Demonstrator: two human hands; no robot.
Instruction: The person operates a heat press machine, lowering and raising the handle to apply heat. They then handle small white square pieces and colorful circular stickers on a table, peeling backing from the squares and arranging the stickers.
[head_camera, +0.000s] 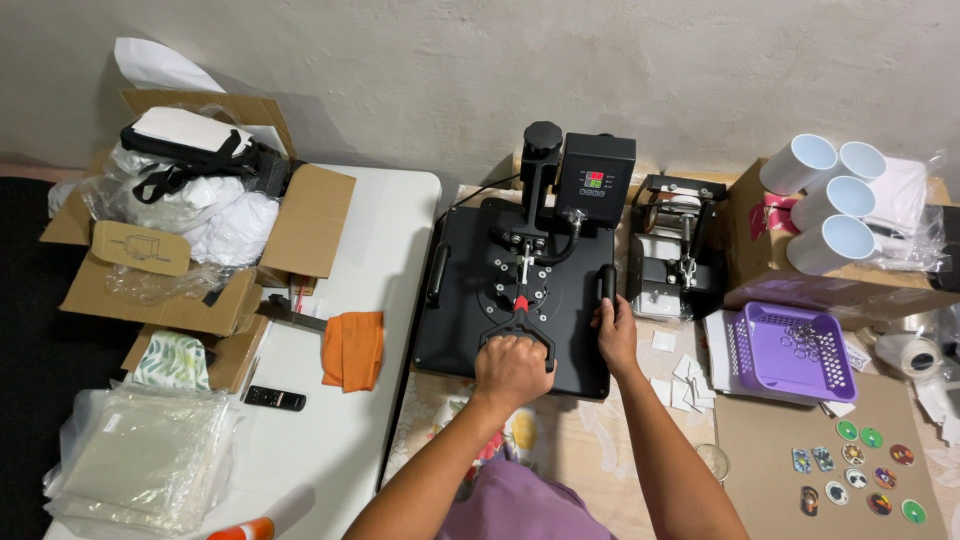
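Head view over a table: the left hand grips the front handle of a black heat press, while the right hand clasps its side grip. Right of the press, a purple basket holds small metal rings. An open cardboard box at left holds bagged white cloth.

Both hands grasp the black heat press.
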